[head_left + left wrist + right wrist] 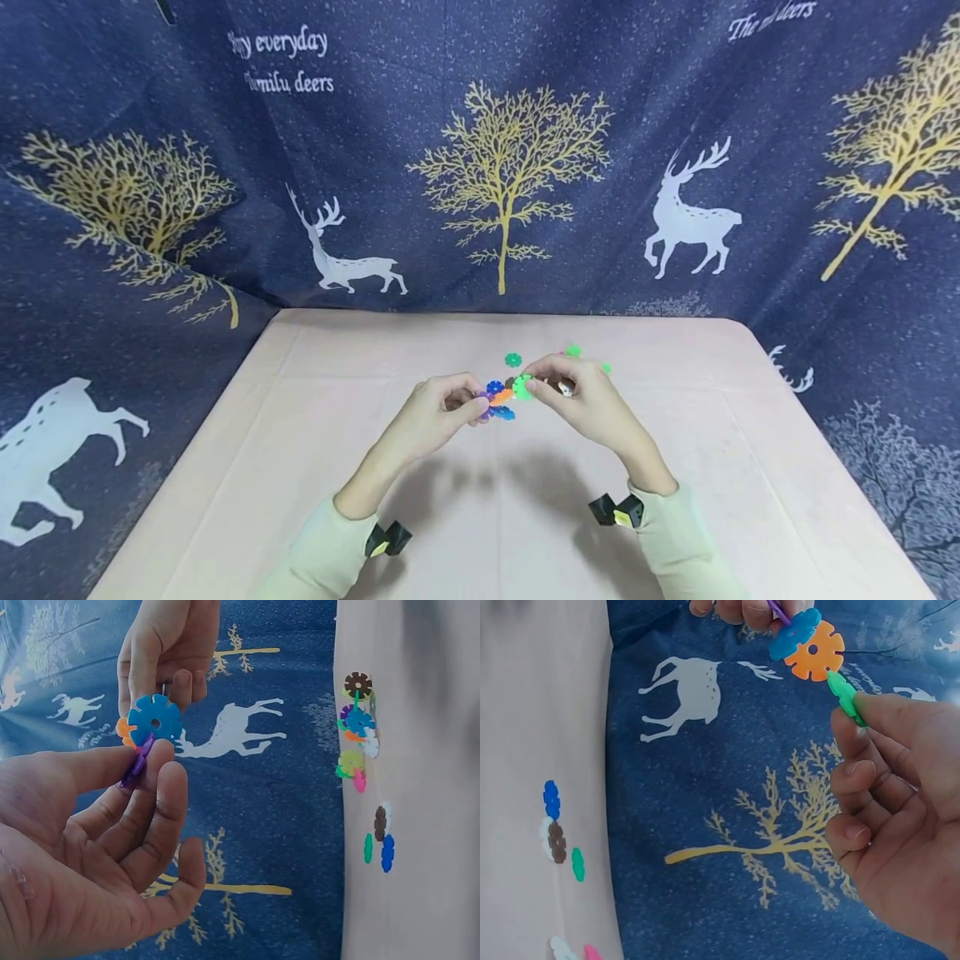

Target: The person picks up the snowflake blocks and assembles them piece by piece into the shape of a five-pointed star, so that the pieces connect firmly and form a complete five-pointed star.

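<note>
Left of an orange disc (501,398), a purple disc (135,768) is pinched between the thumb and fingers of the left hand (438,410). Beyond the orange disc, a dark blue disc (495,387) and a green disc (513,360) are laid on the table (360,358). The orange disc itself is held up in a short chain, its long axis stretched from hand to hand; a light blue disc (505,413) is angled at its near side. To its right, a light green disc (522,387), pointed edge-first at the orange rim, is gripped by the right hand's (581,396) thumb and fingers; whether the slots are locked cannot be told. Farther right, loose pieces (573,351) are partly hidden by that hand.
</note>
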Demonstrator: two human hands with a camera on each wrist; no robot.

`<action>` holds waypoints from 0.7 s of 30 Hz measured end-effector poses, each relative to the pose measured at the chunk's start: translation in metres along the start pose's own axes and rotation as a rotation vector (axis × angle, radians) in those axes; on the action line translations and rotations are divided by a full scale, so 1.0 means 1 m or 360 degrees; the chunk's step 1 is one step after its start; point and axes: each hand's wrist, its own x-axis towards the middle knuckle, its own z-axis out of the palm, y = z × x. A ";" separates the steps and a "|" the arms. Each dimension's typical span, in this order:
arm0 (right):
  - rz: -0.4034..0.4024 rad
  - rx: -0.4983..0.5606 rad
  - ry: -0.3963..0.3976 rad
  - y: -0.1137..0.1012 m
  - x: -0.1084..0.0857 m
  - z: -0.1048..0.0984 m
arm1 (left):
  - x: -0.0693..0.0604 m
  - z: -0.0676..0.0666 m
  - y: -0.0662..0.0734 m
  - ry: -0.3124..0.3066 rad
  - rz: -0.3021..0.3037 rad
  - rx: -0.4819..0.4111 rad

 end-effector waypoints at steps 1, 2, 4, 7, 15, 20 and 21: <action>-0.0009 0.0003 -0.0004 -0.001 0.000 0.000 | 0.000 0.000 0.001 0.0004 0.0009 0.0017; -0.0018 0.0005 -0.0005 -0.003 0.000 -0.001 | -0.001 0.000 0.003 0.0007 0.0016 0.0027; -0.0029 0.0013 -0.0012 -0.005 -0.001 -0.001 | -0.002 -0.001 0.005 0.0012 0.0025 0.0048; -0.0038 0.0030 -0.0013 -0.007 -0.002 -0.002 | -0.003 0.000 0.009 0.0020 0.0023 0.0062; -0.0040 0.0109 0.0038 -0.008 -0.005 -0.001 | -0.003 0.004 0.015 0.0034 0.0031 0.0034; -0.0106 0.0215 0.0083 -0.006 -0.006 0.003 | -0.004 0.007 0.014 0.0021 0.0001 -0.0066; -0.0112 0.0226 0.0087 -0.006 -0.006 0.003 | -0.004 0.008 0.013 0.0023 -0.0002 -0.0086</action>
